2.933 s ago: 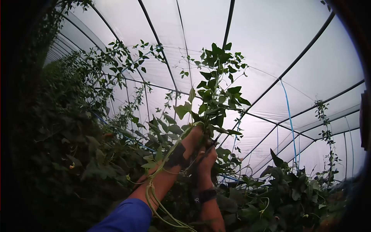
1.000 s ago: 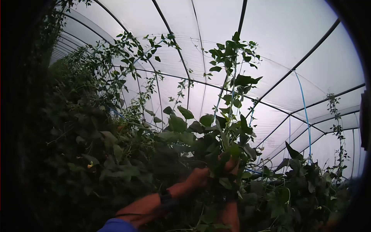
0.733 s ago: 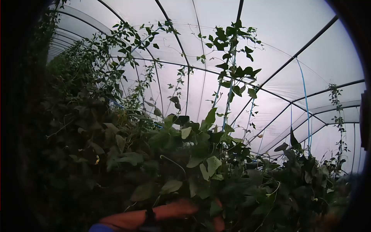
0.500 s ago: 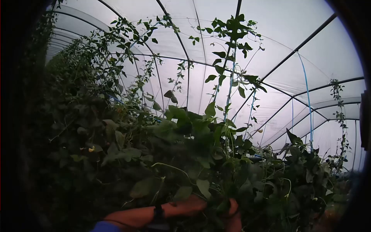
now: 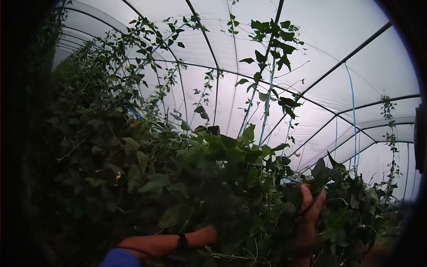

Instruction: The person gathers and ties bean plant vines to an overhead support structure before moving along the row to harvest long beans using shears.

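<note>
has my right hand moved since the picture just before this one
Yes, the right hand has moved up and to the right, closer to the blue string hanging on the right side.

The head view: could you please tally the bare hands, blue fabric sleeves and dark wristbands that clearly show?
Bare hands: 2 (left hand, right hand)
Blue fabric sleeve: 1
Dark wristband: 1 (right wrist too dim to tell)
Total: 4

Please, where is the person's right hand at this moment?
In the head view, the right hand is at the lower right, raised among leaves, just below a blue string.
</note>
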The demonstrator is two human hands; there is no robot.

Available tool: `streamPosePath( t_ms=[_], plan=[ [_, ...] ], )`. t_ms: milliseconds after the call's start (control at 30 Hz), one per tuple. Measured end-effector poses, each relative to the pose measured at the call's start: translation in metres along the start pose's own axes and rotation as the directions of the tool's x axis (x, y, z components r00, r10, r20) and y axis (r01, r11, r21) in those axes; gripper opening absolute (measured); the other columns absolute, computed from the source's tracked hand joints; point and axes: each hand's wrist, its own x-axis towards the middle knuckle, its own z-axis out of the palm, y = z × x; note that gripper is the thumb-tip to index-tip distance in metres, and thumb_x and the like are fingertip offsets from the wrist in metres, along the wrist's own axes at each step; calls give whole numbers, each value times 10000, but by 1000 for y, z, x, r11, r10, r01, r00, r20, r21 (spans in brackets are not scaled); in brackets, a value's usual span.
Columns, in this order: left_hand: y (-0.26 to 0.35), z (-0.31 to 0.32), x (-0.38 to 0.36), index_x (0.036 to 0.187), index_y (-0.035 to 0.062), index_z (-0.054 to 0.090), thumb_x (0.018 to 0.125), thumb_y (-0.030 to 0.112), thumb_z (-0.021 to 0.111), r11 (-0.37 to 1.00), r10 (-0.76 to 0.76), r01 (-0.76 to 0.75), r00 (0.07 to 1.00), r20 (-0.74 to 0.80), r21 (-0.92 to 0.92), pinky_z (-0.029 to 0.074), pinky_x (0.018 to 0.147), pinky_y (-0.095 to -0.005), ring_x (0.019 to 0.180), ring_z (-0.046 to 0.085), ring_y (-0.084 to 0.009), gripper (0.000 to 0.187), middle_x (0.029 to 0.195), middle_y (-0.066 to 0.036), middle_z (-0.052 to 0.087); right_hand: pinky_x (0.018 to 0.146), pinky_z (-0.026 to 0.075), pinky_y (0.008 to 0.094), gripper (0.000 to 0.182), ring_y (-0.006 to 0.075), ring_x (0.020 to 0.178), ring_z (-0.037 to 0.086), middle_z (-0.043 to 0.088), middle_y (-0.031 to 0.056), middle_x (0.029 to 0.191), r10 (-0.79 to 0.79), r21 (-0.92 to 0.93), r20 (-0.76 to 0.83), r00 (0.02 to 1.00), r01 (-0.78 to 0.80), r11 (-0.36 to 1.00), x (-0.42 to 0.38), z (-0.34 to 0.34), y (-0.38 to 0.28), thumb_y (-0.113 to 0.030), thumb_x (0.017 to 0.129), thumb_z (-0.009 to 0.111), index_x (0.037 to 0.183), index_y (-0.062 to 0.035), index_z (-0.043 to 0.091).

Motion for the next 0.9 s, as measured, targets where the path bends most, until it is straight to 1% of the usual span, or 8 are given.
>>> streamPosePath(
  t_ms=[167,200,233,300,500,633,833,900],
  plan=[
    [8,-30,24,856,79,633,672,193,600,999,-25,28,998,-63,46,436,708,-422,825,563,-230,218,800,-32,554,658,475,356,339,243,722,602,601,148,805,-135,-368,204,970,204,907,83,66,70,-162,806,677,1014,-9,457],
    [13,-29,24,878,81,638,692,197,602,999,-44,44,691,721,18,423,762,-390,925,545,-243,222,857,-38,562,670,479,391,375,307,749,616,612,179,810,-91,-522,221,971,197,830,94,76,83,-226,810,672,1024,-11,451],
    [14,-23,17,878,81,638,692,197,602,999,-46,45,688,724,21,423,762,-390,925,545,-243,222,857,-38,562,682,483,425,418,371,776,631,623,211,814,-43,-663,231,972,190,724,102,82,96,-290,814,667,1033,-13,445],
    [12,-17,1,849,92,629,701,196,606,999,17,-36,877,481,31,402,768,-358,968,511,-226,183,880,-32,544,717,471,488,519,463,845,604,628,262,843,90,-701,334,938,183,690,109,88,119,-412,819,628,1088,-11,435],
    [-9,-103,20,976,90,623,738,143,591,949,178,-88,942,284,-301,393,888,-418,1098,470,-303,246,1064,-126,549,731,467,481,440,420,873,613,642,231,918,57,-761,404,913,301,575,98,85,159,-353,803,613,1141,-86,522],
    [-52,-157,64,1251,-5,515,753,57,634,481,158,163,950,269,-861,399,971,-425,1160,474,-335,516,1210,-130,527,697,475,473,422,415,814,621,647,211,849,-4,-766,323,946,264,586,73,90,137,-325,786,627,1136,-111,527],
    [-139,-169,145,1221,-28,532,888,37,591,148,-302,149,948,99,-978,473,908,-294,1025,593,-156,345,1048,-86,645,654,481,484,467,399,782,639,661,202,823,-189,-704,270,944,327,631,64,93,129,-363,754,680,1124,-113,547],
    [-171,-156,173,1181,-27,564,912,57,564,224,-460,107,888,-8,-969,461,907,-281,1021,570,-116,281,1053,-64,646,639,482,475,465,398,765,641,662,194,812,-161,-683,236,958,281,674,58,94,124,-341,742,695,1117,-109,548]
  ],
)
